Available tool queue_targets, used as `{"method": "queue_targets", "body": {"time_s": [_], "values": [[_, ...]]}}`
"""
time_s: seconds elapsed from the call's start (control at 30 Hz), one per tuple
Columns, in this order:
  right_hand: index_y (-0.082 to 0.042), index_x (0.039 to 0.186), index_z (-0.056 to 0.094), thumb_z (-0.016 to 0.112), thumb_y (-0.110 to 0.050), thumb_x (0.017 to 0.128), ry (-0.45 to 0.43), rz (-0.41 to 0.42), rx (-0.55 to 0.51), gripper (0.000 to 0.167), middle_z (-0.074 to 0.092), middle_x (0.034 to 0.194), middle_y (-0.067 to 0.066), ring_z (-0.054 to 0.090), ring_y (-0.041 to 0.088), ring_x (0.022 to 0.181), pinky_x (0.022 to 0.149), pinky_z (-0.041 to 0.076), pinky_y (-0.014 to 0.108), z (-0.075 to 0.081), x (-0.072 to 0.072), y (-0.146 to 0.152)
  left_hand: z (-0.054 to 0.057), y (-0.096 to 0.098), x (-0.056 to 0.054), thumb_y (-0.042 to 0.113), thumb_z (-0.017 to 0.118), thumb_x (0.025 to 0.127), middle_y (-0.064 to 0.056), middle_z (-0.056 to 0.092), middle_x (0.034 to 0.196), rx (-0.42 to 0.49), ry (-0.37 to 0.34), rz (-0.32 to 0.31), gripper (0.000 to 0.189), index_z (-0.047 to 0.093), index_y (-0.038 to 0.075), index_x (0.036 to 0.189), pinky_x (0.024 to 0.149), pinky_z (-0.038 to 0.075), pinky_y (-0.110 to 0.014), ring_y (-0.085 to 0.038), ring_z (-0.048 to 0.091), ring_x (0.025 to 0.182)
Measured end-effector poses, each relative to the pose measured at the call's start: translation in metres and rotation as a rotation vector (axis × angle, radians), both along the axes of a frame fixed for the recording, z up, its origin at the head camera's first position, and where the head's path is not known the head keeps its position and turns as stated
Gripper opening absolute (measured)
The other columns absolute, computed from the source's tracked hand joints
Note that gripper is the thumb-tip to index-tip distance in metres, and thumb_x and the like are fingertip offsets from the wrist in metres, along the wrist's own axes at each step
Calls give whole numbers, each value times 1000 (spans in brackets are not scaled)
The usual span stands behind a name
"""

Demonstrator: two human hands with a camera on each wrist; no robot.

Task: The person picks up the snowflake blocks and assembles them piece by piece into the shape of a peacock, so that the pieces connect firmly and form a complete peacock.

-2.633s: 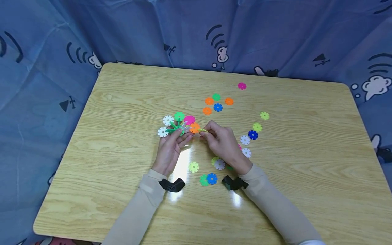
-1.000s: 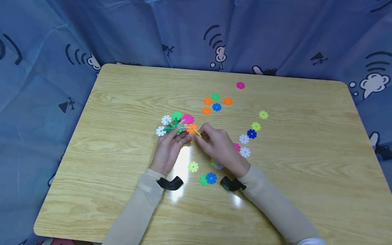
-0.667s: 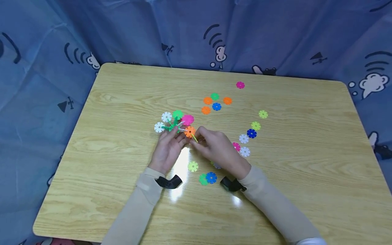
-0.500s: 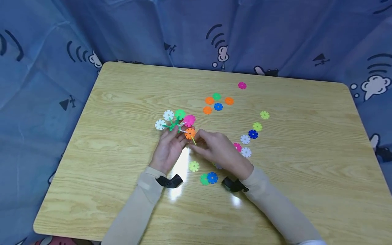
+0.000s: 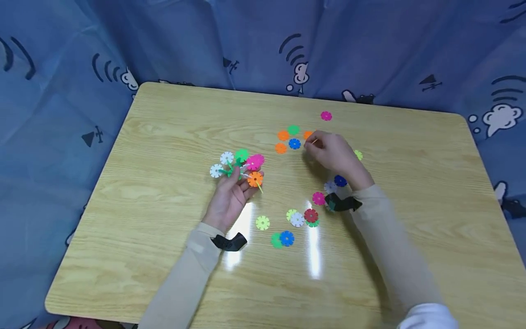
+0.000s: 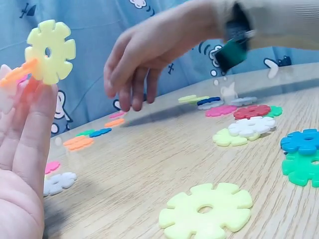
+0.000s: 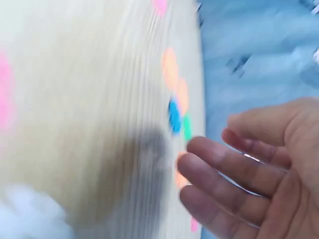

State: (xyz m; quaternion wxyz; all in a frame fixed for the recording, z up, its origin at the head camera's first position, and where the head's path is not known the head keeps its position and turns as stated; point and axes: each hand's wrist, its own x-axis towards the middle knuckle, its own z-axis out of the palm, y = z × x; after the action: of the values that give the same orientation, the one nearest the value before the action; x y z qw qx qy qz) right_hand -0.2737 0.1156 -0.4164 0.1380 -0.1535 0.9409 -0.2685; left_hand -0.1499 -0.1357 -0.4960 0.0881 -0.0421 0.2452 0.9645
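Note:
My left hand (image 5: 226, 201) holds a cluster of joined, notched plastic snowflake discs above the table, its thumb over the middle. In the cluster are white (image 5: 216, 174), green (image 5: 242, 154), pink (image 5: 256, 161) and orange discs (image 5: 251, 181). A yellow disc (image 6: 64, 55) is slotted onto the orange one and stands edge-on in the head view. My right hand (image 5: 341, 157) hovers over the back part of the table, its fingers loosely bent and holding nothing. Below its fingertips, in the head view, lie a loose orange disc (image 5: 307, 134) and a blue disc (image 5: 292, 146).
More loose discs lie on the wooden table (image 5: 164, 137): orange (image 5: 283, 135) and green (image 5: 293, 130) at the back, pink (image 5: 326, 116) farther off, red (image 5: 311, 213) and a blue one (image 5: 289, 242) nearer. A blue patterned curtain (image 5: 246, 45) hangs behind the table.
My right hand has let go of the yellow disc, now attached to the orange one, and moved right and toward the back. My left hand stays nearly in place with the cluster.

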Motion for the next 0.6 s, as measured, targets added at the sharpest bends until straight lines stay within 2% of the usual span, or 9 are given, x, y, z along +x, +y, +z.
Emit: {"method": "queue_targets", "body": {"time_s": [0.1,0.23,0.33,0.43,0.53,0.6], "values": [[-6,125,63,54,-24,104,6,15,95,28,68,114,18,59,32,95,83,53,43,-5,-25,-4,-1,-1,2,26,67,98,-3,73,90,22,-14,6,15,63,13,94,84,63,-32,-18,76,89],[-7,132,62,56,-24,104,-19,100,170,33,65,122,20,57,34,105,95,52,49,-11,-41,-17,-2,-1,4,28,69,97,-2,72,89,26,-11,0,14,63,15,97,86,63,-33,-18,76,90],[-7,134,62,60,-24,102,-12,144,234,36,60,122,20,56,33,105,96,52,49,-13,-41,-27,-1,-1,3,25,67,98,-2,74,94,18,7,-7,13,63,14,103,86,63,-34,-18,77,91],[-7,135,61,63,-21,100,11,154,306,37,55,123,17,55,32,104,96,53,48,-16,-36,-33,0,-1,2,20,65,100,-1,74,97,8,20,-7,10,62,13,107,85,63,-34,-18,77,89],[-4,133,61,65,-17,99,19,127,335,37,52,122,16,54,32,104,99,53,47,-18,-30,-37,1,-2,1,17,65,100,-2,75,97,-10,11,-3,9,63,11,107,84,63,-32,-17,76,89],[-2,129,58,67,-16,98,14,101,315,35,52,119,16,52,32,105,100,52,46,-19,-27,-39,1,-3,1,17,65,100,-2,76,98,-27,6,1,8,63,12,106,85,63,-31,-17,76,89]]}}
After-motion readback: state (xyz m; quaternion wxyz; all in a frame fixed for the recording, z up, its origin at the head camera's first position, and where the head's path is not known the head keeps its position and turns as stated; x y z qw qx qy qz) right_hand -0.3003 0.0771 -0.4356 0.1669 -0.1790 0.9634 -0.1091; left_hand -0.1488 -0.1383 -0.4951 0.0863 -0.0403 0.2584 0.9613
